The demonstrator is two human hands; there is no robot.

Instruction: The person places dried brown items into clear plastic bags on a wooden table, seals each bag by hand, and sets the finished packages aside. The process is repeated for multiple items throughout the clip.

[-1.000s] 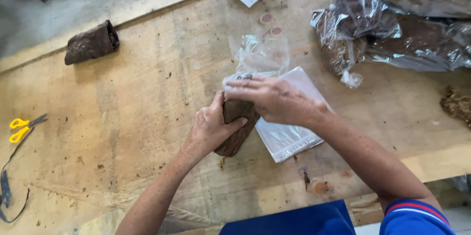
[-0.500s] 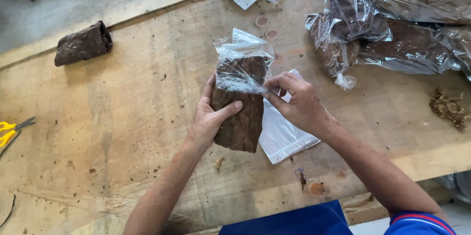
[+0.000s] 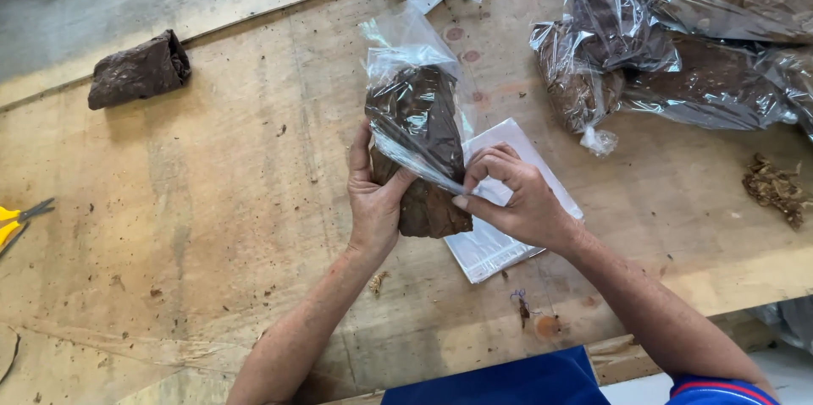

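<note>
My left hand [image 3: 375, 202] grips the dark brown bundle of leaves [image 3: 421, 155] from below, thumb up one side and fingers wrapped behind it, holding it upright above the wooden table [image 3: 212, 202]. My right hand [image 3: 517, 198] pinches the open edge of the clear plastic bag [image 3: 406, 58] between thumb and bent fingers, right at the bundle's lower right side; the bag covers the top half of the bundle, and the bottom half is bare. To do this well I judge the pull should go evenly along the bundle, not sideways — the film looks thin and the leaves look brittle, so a snag could tear one or crumble the other. The grip underneath should be firm enough to stop the bundle from twisting, yet loose enough for the plastic to slide between palm and leaf. Just under my right hand lies a flat stack of empty bags [image 3: 500, 240]. Another bare bundle [image 3: 135, 73] lies well apart at the far left, the filled bags [image 3: 677, 49] are piled at the upper right, and yellow-handled scissors [image 3: 17, 220] show at the left edge — none of it in my way.
</note>
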